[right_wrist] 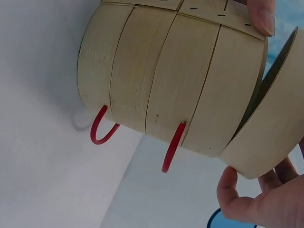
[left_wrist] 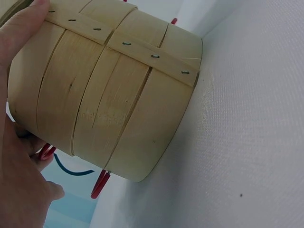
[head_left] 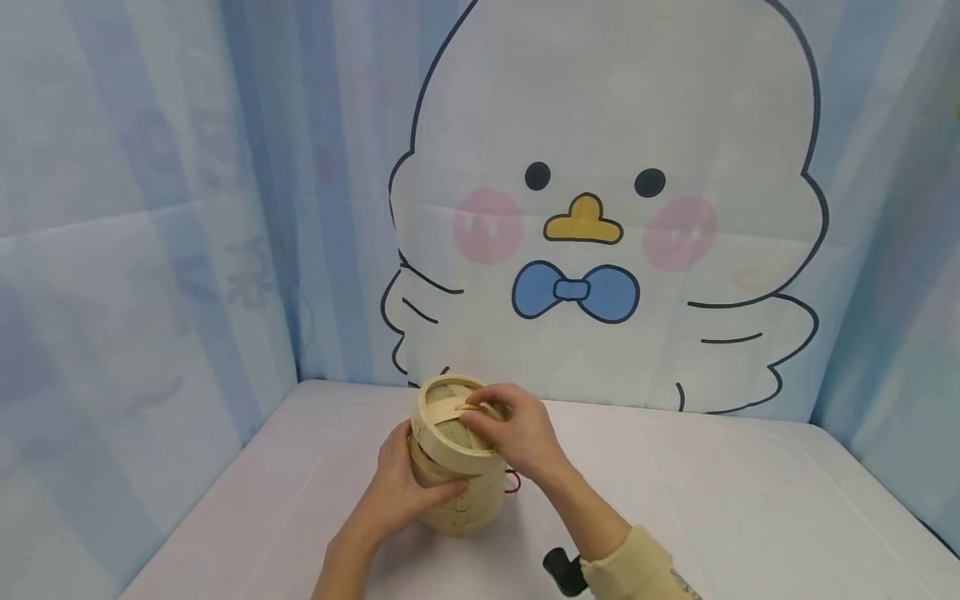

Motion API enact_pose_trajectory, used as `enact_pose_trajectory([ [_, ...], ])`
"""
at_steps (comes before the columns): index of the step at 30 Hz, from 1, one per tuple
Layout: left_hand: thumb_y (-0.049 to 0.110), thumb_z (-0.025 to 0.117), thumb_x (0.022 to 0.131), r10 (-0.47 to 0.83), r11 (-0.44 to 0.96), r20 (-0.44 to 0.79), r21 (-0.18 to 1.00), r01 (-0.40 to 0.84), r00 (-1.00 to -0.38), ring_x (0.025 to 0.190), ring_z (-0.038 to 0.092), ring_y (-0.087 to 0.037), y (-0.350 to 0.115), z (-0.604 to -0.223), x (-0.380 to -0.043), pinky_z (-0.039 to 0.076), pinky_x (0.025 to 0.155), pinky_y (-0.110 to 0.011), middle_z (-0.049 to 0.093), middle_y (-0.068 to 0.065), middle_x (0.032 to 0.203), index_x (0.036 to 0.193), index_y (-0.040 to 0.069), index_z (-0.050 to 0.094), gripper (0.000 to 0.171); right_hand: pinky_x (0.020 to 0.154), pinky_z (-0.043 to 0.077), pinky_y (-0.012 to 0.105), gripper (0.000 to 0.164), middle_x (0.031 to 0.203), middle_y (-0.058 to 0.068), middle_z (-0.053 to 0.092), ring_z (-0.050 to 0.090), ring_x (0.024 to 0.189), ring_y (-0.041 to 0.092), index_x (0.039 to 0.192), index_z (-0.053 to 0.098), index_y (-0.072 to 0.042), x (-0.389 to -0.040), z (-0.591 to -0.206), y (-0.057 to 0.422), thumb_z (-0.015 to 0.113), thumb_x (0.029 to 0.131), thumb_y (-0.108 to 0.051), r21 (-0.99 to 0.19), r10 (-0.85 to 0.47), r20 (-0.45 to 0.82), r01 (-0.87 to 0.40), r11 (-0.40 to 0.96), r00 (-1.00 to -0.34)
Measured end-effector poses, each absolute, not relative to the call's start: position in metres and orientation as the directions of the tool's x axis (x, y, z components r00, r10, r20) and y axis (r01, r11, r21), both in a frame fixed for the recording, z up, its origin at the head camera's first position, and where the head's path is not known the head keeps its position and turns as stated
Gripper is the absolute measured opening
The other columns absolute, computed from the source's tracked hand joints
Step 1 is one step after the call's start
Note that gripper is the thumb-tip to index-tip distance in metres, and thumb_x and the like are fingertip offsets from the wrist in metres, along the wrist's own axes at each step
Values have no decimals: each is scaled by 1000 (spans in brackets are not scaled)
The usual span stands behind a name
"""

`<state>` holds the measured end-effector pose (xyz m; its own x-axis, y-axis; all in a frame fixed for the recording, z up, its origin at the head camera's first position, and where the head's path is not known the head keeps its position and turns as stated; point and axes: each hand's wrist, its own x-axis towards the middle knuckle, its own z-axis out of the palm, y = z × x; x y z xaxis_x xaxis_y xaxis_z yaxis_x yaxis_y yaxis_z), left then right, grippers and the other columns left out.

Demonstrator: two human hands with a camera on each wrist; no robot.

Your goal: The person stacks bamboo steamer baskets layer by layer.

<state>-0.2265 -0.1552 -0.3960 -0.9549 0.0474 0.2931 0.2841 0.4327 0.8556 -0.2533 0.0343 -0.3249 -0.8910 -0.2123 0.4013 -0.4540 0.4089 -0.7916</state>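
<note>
A round bamboo steamer with stacked tiers stands on the table. Its woven lid sits tilted, and the right wrist view shows a gap between the lid and the steamer body. My left hand grips the steamer's side, thumb across the front. Over the lid's top, my right hand pinches the small handle strip between thumb and fingers. One right finger is by the lid's rim in the right wrist view. Red loops stick out from the steamer's side.
A white-covered table spreads around the steamer. A curtain printed with a cartoon bird hangs behind it, with blue striped cloth at the sides. A black device is at the right wrist.
</note>
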Motion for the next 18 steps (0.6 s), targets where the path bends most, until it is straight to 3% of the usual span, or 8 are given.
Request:
enact_pose_trajectory([
  [18,41,94,67,26,430,273,865,258,-962,137,34,-36,-156,-398,-226,32,111,-59,37,-19,149,152,4,28,114,98,50,48,15,110,7,67,61,111,29,101,74,-9,-250,-322,20,80,89,-16,-716,-214,410,-458,526,-887],
])
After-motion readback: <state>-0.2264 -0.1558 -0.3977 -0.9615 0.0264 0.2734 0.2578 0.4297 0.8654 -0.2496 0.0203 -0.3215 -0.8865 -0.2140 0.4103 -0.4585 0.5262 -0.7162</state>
